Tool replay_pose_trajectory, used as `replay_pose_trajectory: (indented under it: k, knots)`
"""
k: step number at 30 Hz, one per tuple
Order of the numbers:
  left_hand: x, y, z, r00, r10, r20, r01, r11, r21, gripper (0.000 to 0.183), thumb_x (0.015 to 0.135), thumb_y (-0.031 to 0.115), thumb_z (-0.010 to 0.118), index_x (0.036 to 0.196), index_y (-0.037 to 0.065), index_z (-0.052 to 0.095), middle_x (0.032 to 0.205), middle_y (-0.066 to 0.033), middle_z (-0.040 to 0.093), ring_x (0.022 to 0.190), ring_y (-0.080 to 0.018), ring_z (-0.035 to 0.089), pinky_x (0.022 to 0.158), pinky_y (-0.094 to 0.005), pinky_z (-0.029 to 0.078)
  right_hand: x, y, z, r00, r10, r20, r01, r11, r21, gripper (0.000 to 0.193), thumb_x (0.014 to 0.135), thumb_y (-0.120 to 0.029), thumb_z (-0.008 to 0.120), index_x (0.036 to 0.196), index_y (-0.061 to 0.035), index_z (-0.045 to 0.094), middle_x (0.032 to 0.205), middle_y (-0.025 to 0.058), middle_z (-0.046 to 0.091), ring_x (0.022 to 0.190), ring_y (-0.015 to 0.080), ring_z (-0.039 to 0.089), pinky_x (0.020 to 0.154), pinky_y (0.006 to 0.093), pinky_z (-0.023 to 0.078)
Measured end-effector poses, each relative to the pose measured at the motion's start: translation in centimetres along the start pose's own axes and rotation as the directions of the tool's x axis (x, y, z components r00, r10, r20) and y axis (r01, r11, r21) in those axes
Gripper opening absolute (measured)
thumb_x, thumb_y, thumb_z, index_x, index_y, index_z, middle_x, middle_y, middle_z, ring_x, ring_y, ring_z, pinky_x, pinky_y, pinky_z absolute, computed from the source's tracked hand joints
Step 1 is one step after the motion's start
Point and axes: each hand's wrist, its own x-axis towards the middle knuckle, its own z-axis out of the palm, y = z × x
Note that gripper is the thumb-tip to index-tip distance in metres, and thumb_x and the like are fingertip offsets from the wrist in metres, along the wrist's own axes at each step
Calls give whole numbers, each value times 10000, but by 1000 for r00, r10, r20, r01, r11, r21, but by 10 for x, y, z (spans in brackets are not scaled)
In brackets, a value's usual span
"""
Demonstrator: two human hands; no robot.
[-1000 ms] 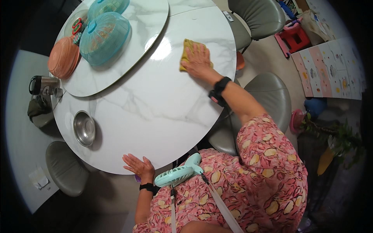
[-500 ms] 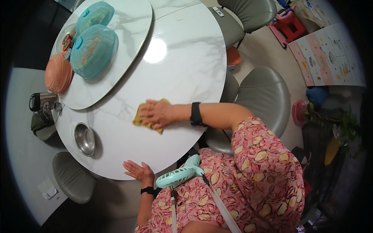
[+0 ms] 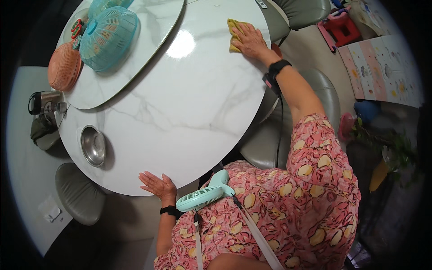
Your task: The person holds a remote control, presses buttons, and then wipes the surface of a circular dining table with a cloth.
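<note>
Under my right hand (image 3: 249,41) is a yellow cloth (image 3: 235,35), pressed flat against the white marbled round table (image 3: 180,130) near its far right edge. The fingers lie over the cloth, and part of it sticks out on the left of them. My left hand (image 3: 158,185) rests at the table's near edge with fingers stretched out and nothing in it. A metal bowl (image 3: 93,146) stands on the tabletop to the left, beyond my left hand. Black bands circle both wrists.
A raised turntable (image 3: 148,54) carries blue mesh food covers (image 3: 109,39) and an orange basket-like cover (image 3: 65,66). Grey chairs (image 3: 80,194) surround the table. A mint handheld fan (image 3: 204,193) hangs at my front on a strap. A red stool (image 3: 343,32) stands at far right.
My right hand has slid the yellow cloth from the middle of the table away to the far right edge, the arm now stretched out. My left hand stays at the near edge.
</note>
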Motion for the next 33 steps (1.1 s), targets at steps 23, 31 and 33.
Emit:
replay_pose_trajectory:
  k: [23, 31, 33]
  knots:
    - [29, 23, -10, 881, 418, -221, -451, 883, -127, 522, 815, 143, 539, 1254, -87, 371, 1366, -296, 274, 1279, -455, 241, 1045, -558, 177, -201, -188, 33, 895, -322, -308, 399, 887, 233, 609, 773, -406, 584, 1286, -107, 446, 1403, 166, 286, 1329, 362, 183, 1067, 533, 123]
    - [28, 14, -20, 971, 198, -134, -197, 980, 20, 634, 885, 319, 488, 1319, -88, 267, 1401, -300, 198, 1315, -449, 149, 1053, -555, 125, -136, -76, 15, 962, -73, -264, 159, 933, 322, 527, 856, -310, 454, 1339, -119, 365, 1410, 97, 284, 1302, 333, 216, 1046, 503, 183]
    - [14, 17, -24, 975, 211, -71, -210, 977, 22, 653, 888, 331, 484, 1333, -82, 244, 1407, -297, 186, 1318, -441, 148, 1053, -556, 118, -112, -38, 33, 957, 234, -169, -214, 968, 131, 583, 873, -357, 390, 1389, -121, 256, 1443, 100, 212, 1326, 329, 145, 1059, 489, 123]
